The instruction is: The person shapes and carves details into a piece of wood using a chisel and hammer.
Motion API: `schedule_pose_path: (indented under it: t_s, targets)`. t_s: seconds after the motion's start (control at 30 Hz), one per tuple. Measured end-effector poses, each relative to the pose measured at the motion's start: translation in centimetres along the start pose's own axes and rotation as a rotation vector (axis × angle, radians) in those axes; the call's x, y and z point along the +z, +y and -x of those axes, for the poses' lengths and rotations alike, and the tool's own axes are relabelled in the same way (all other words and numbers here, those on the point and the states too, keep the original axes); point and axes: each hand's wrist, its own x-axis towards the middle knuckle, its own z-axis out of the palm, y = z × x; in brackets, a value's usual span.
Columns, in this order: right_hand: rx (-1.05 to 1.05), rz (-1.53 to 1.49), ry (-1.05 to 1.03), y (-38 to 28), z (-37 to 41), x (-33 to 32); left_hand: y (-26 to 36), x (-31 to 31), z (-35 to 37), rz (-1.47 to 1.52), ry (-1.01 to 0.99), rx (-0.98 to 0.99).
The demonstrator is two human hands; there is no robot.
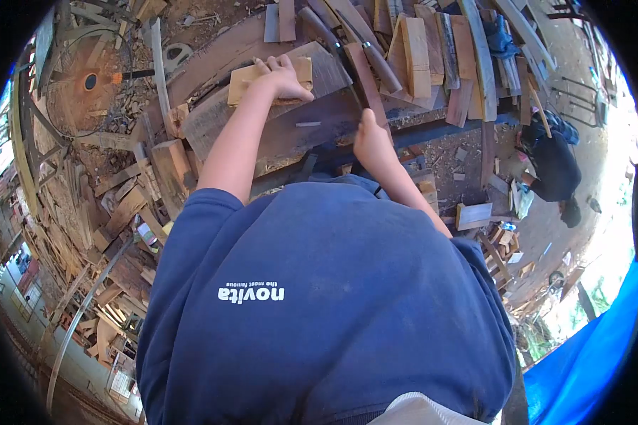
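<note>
**Pale block [243, 79] lay under the left hand [283, 80]; right hand [373, 136] was curled at a dark tool [354, 86]**

The left hand was spread across the block, apparently to steady it. The block rested on a weathered beam [209, 126], which probably gave it flat support on the desk [276, 144]. The right hand was gripping the near end of the dark tool, apparently for control; the exact grip was hidden. A second tool [381, 67] lay just beside it, presumably for easy reach.

Count: one block and one beam at the left hand; two tools. Boards [416, 53] overlapped beyond the tools on the right, and their number could not be settled. One other person [553, 166] was noted at far right, well apart from both hands.
</note>
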Motion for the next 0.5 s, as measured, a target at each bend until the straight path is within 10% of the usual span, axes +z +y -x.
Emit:
schedule_pose_path:
  t_s: [0.27,0.5]
  targets:
    - [-0.04,-0.092,0.098,1.8,2.6,-2.6,1.4,-2.2,4.5,0.091,-0.023,-0.075]
    - [-0.093,-0.223,0.207,0.3,2.7,-4.9,-0.1,5.7,8.2,0.311,0.681,0.246]
